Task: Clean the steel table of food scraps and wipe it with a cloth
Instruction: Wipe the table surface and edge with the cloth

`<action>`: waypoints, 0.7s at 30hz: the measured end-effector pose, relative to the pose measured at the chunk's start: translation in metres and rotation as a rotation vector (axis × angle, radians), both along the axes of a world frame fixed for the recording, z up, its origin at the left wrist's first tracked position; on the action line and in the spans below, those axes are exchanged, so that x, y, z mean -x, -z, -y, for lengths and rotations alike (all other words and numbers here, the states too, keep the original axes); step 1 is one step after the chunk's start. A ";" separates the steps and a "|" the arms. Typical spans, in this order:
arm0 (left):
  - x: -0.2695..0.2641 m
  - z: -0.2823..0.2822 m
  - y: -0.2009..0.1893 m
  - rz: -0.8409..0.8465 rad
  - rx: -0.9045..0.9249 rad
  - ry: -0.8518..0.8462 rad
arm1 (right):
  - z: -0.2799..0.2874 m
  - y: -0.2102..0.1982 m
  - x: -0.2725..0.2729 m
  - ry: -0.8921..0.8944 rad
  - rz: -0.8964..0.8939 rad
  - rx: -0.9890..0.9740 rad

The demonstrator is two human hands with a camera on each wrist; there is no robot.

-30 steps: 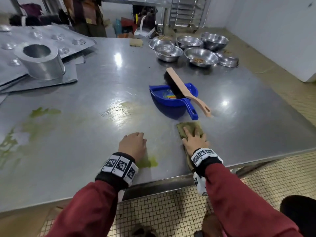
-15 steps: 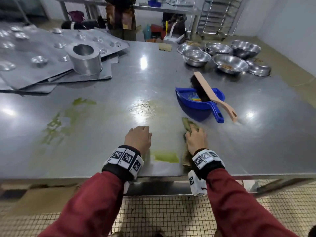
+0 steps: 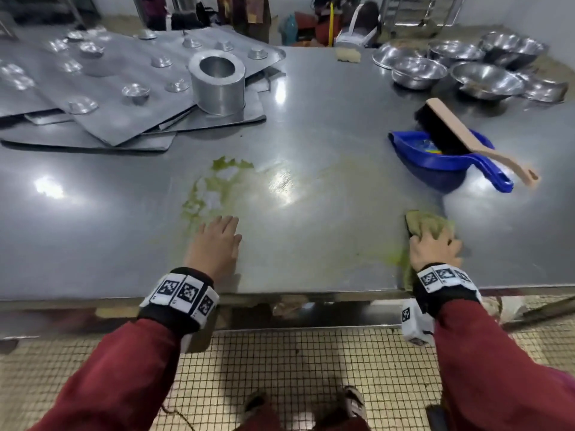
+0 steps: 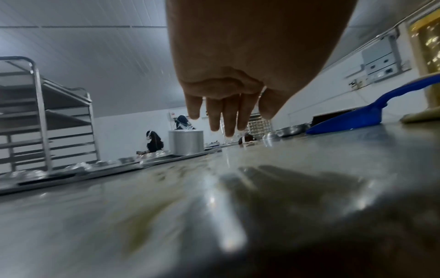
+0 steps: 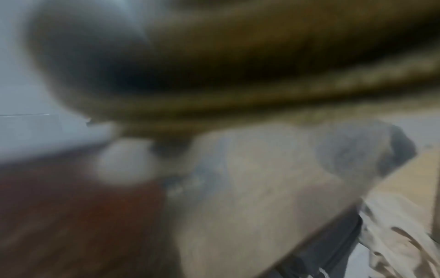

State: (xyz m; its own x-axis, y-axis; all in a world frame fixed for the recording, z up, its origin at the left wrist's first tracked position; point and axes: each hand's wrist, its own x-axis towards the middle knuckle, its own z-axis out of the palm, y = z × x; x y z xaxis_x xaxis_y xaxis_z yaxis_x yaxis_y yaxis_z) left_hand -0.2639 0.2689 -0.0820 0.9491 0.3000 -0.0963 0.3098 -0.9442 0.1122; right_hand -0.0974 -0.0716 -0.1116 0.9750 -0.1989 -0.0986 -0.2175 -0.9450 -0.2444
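At the near edge of the steel worktop [image 3: 311,126] we see both hands laid down close to the rim. The left hand [image 3: 216,247] lies flat with straight fingers [image 4: 228,114] together, its grip released and holding nothing; from the left wrist view the fingers hover just over or on the shiny surface, we cannot tell which. The right hand [image 3: 434,247] presses down on a greenish-brown cloth [image 3: 426,223], fingers spread over it rather than curled round it, so the grip looks relaxed; the right wrist view is too blurred to add anything. A thin green smear [image 3: 389,256] lies just left of the cloth, near the rim. Just beyond the left hand's fingertips a larger patch of green residue [image 3: 211,188] spreads over the worktop, with a faint pale film trailing right from it. Farther back on the right sits a blue dustpan [image 3: 441,157], with a black-bristled hand brush [image 3: 451,132] resting across it, its pale handle pointing right over the pan's handle. On the far left lie overlapping metal sheets [image 3: 102,101] studded with small domes, and a hollow metal cylinder [image 3: 217,82] stands upright on them. At the far right corner a cluster of steel bowls [image 3: 479,76] is gathered, and a yellowish sponge [image 3: 348,54] lies by the back edge.
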 end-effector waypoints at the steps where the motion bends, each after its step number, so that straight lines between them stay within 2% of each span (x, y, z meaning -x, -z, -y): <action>1: 0.012 -0.014 0.003 -0.018 0.003 -0.017 | -0.003 0.004 0.004 0.021 -0.006 0.016; 4: 0.043 -0.057 0.012 -0.039 0.012 -0.111 | -0.015 0.012 0.009 0.048 -0.007 -0.017; 9: 0.067 -0.109 0.030 0.028 0.076 -0.283 | -0.028 0.017 0.018 0.043 0.067 -0.008; 12: 0.067 -0.118 0.045 0.002 0.102 -0.266 | -0.041 0.019 0.024 0.039 0.132 0.005; 14: 0.067 -0.119 0.050 0.041 0.143 -0.282 | -0.048 0.021 0.026 0.044 0.150 0.023; 21: 0.066 -0.120 0.055 0.123 0.186 -0.325 | -0.080 0.022 0.041 0.017 0.114 0.029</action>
